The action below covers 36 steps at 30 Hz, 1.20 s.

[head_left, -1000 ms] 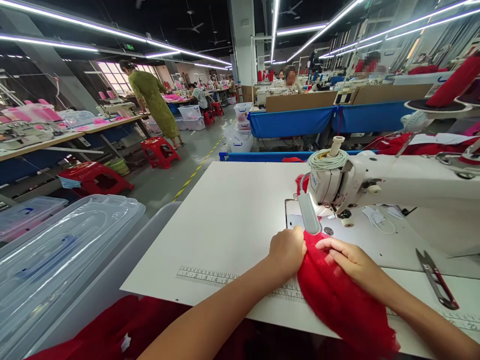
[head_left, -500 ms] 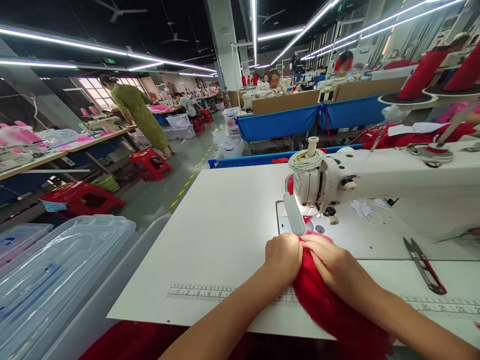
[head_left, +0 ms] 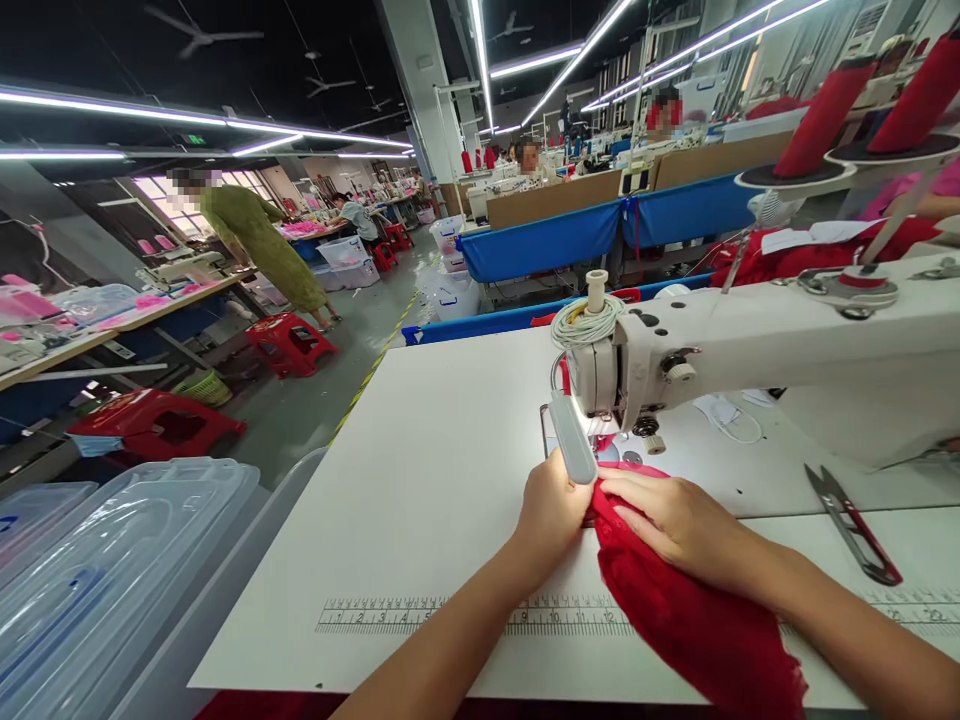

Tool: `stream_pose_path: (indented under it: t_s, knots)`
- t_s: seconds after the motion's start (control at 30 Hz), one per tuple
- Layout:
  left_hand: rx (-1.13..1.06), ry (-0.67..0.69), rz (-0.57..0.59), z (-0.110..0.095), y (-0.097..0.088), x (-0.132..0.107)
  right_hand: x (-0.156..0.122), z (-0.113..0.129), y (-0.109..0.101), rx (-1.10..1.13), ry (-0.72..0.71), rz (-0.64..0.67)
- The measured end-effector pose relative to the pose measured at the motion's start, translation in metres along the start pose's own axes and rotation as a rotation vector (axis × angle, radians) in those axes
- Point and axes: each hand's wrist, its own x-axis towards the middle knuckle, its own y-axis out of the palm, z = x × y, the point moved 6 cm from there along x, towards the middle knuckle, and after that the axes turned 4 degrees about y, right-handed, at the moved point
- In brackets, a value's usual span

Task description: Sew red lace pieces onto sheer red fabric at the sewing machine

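A strip of red fabric [head_left: 675,610] runs from beneath the head of the white sewing machine [head_left: 720,350] down over the table's front edge. My left hand [head_left: 551,510] is closed at the fabric's left edge, close to the needle area, its fingertips partly behind a grey-white lamp arm [head_left: 574,440]. Lying over the fabric, my right hand [head_left: 675,520] presses and pinches it just right of the left hand. The needle and presser foot are mostly hidden by the machine head and lamp arm.
Thread snips [head_left: 853,525] lie on the white tabletop [head_left: 420,480] at the right. A printed ruler [head_left: 555,617] crosses its front. Red thread cones [head_left: 825,115] stand above the machine. Clear lidded bins [head_left: 127,560] are at the left, beyond them red stools [head_left: 157,415] and a standing person [head_left: 259,235].
The camera view has shifted slightly. My left hand sits a little nearer the machine head, and more of the red fabric shows spread out below my right hand.
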Motion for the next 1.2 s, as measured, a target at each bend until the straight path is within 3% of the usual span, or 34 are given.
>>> stream_pose_path:
  t_s: [0.23,0.37,0.47,0.57,0.73,0.83,0.93,1.0,1.13,1.2]
  knots:
    - [-0.395,-0.029,0.308,-0.007,0.004,0.001,-0.006,-0.002,0.002,-0.12,-0.082,-0.191]
    - [-0.242,0.019,0.264,-0.006,-0.008,-0.005,-0.006,0.001,0.001,-0.19,-0.111,-0.234]
    - [-0.073,-0.066,0.304,0.002,-0.004,-0.01,-0.006,0.002,0.002,-0.214,-0.117,-0.241]
    - [-0.19,-0.162,0.36,0.006,0.007,-0.013,-0.006,0.0,0.003,-0.202,-0.099,-0.216]
    - [-0.49,-0.113,0.117,0.003,-0.001,-0.006,-0.005,-0.006,0.006,-0.138,-0.018,-0.139]
    - [-0.665,-0.117,0.11,0.006,-0.002,-0.002,-0.005,-0.01,0.006,-0.097,0.033,-0.125]
    - [-0.649,-0.113,0.115,0.011,-0.005,0.005,-0.004,-0.01,0.004,-0.09,0.064,-0.112]
    - [-0.536,-0.072,0.073,0.013,-0.011,0.009,-0.004,-0.01,0.002,-0.116,0.075,-0.11]
    - [-0.008,0.133,-0.167,0.008,-0.029,0.01,-0.004,-0.009,0.003,-0.155,0.073,-0.109]
    - [0.118,0.224,-0.26,0.003,-0.031,0.005,-0.005,-0.01,0.003,-0.162,0.066,-0.132]
